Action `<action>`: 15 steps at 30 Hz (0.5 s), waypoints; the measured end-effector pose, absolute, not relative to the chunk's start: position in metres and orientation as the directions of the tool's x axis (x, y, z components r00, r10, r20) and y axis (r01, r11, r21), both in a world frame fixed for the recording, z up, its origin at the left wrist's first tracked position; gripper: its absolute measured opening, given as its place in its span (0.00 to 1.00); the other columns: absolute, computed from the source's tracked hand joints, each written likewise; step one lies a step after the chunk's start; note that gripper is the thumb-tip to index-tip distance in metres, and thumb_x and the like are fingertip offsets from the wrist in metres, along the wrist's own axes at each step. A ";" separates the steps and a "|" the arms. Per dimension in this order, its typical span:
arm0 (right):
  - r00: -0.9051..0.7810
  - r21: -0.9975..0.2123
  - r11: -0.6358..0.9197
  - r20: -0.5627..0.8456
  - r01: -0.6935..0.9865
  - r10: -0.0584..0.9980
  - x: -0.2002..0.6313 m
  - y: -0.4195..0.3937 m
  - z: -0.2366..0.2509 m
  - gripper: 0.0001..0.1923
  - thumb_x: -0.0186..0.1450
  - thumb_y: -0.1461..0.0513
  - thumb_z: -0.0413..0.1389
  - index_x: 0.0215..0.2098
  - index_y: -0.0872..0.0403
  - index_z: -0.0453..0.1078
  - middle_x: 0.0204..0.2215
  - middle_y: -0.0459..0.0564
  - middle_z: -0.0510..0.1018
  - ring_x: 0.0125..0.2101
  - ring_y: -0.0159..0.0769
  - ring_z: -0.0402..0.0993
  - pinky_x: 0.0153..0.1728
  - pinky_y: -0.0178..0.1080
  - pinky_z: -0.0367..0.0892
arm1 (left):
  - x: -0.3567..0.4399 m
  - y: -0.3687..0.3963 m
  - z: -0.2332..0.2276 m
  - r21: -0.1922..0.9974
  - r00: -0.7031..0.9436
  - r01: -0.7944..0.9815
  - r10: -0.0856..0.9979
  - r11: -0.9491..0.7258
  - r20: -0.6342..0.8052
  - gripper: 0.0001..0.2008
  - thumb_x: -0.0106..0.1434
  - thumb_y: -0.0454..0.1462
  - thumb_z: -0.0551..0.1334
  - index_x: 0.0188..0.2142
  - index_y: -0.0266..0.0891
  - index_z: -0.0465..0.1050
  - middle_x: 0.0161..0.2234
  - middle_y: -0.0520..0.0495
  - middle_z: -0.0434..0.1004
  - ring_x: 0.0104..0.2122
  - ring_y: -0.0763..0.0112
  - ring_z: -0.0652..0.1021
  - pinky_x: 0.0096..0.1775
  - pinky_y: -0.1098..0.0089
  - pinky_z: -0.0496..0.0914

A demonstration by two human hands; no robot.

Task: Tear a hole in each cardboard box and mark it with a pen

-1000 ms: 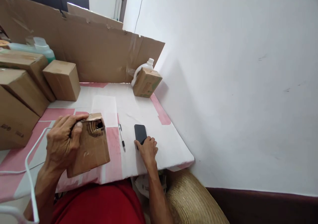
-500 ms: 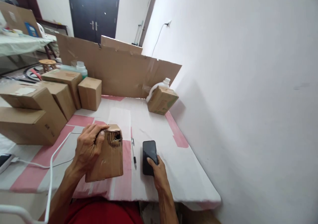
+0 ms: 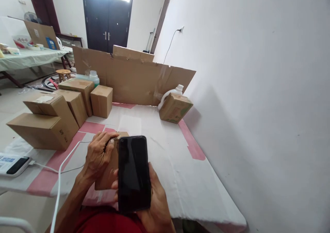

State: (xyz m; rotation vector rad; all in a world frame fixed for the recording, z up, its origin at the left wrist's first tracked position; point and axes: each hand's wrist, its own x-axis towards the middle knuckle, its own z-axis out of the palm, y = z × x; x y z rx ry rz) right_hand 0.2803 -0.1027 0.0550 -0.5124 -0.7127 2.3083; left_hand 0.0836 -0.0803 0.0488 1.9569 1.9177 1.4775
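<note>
Red clothing (image 3: 110, 222) fills the bottom edge of my feed, and right above it, low in the centre, here's the phone (image 3: 134, 174), dark screen up, gripped in the right hand (image 3: 157, 197), thumb along one side and fingertips showing around the other. Just behind it and to its left, the left hand (image 3: 99, 152) is clasping the small box (image 3: 105, 178), fingers over its top, thumb on the near face; the phone covers much of that box from my angle. Down at lower left I've got a white cable (image 3: 59, 178) curving up the frame, and a white device (image 3: 17, 166) with a plug in its end. Under it all runs the tabletop (image 3: 170, 164), white cloth with pink strips. Further up on the left I see cartons (image 3: 41, 133) bunched together, a bottle (image 3: 94, 78) with green liquid behind them; right of centre, a tilted carton (image 3: 175, 108) stands in front of a white jug (image 3: 163, 101). A cardboard panel (image 3: 134, 80) walls off the back. Beyond, upper left, there's a wooden stool (image 3: 63, 75), a green-draped table (image 3: 31, 59), and dark double doors (image 3: 108, 23) at top centre.
</note>
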 end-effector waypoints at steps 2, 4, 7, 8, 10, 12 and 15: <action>-0.739 -0.605 -0.653 -0.152 -0.456 0.657 0.274 -0.107 0.052 0.40 0.68 0.33 0.51 0.51 0.57 0.82 0.43 0.61 0.86 0.38 0.50 0.84 0.36 0.49 0.79 | 0.084 -0.080 0.049 0.608 -0.214 0.757 0.789 -0.238 0.575 0.15 0.75 0.37 0.52 0.47 0.42 0.79 0.44 0.47 0.83 0.45 0.60 0.78 0.51 0.61 0.70; -0.734 -0.603 -0.651 -0.152 -0.462 0.662 0.271 -0.109 0.048 0.40 0.67 0.33 0.51 0.51 0.57 0.81 0.45 0.61 0.85 0.38 0.50 0.84 0.39 0.49 0.79 | 0.084 -0.080 0.049 0.618 -0.218 0.749 0.791 -0.240 0.571 0.15 0.75 0.37 0.52 0.47 0.42 0.79 0.44 0.46 0.84 0.45 0.60 0.78 0.50 0.61 0.71; -0.729 -0.593 -0.673 -0.200 -0.442 0.655 0.271 -0.111 0.046 0.40 0.69 0.34 0.50 0.51 0.59 0.81 0.42 0.61 0.86 0.37 0.49 0.85 0.40 0.49 0.79 | 0.083 -0.080 0.049 0.624 -0.212 0.739 0.793 -0.252 0.571 0.15 0.75 0.38 0.52 0.47 0.42 0.79 0.44 0.46 0.84 0.45 0.60 0.78 0.50 0.61 0.71; -0.718 -0.594 -0.674 -0.219 -0.439 0.661 0.272 -0.111 0.046 0.41 0.70 0.34 0.49 0.50 0.60 0.81 0.41 0.62 0.86 0.36 0.48 0.85 0.39 0.48 0.78 | 0.083 -0.080 0.049 0.622 -0.209 0.741 0.793 -0.253 0.572 0.15 0.75 0.38 0.52 0.47 0.42 0.79 0.44 0.46 0.84 0.45 0.60 0.78 0.50 0.61 0.70; -0.663 -0.617 -0.639 -0.242 -0.459 0.709 0.280 -0.106 0.047 0.43 0.68 0.32 0.50 0.50 0.60 0.81 0.42 0.63 0.86 0.36 0.48 0.85 0.37 0.47 0.78 | 0.082 -0.078 0.050 0.614 -0.208 0.749 0.790 -0.251 0.577 0.15 0.75 0.38 0.52 0.47 0.41 0.79 0.44 0.46 0.84 0.45 0.60 0.78 0.51 0.61 0.70; -0.537 -0.680 -0.537 -0.243 -0.500 0.807 0.293 -0.094 0.043 0.43 0.67 0.31 0.52 0.51 0.59 0.81 0.45 0.64 0.86 0.39 0.49 0.85 0.39 0.48 0.78 | 0.081 -0.076 0.051 0.615 -0.212 0.749 0.791 -0.246 0.574 0.15 0.74 0.37 0.52 0.46 0.41 0.78 0.44 0.46 0.83 0.46 0.60 0.78 0.51 0.60 0.70; -0.141 -0.851 -0.244 -0.201 -0.464 0.969 0.323 -0.060 0.018 0.33 0.65 0.37 0.61 0.53 0.54 0.78 0.46 0.58 0.85 0.46 0.49 0.82 0.46 0.48 0.77 | 0.079 -0.072 0.053 0.636 -0.216 0.734 0.806 -0.239 0.551 0.16 0.74 0.38 0.52 0.47 0.40 0.78 0.44 0.45 0.83 0.46 0.59 0.79 0.51 0.60 0.70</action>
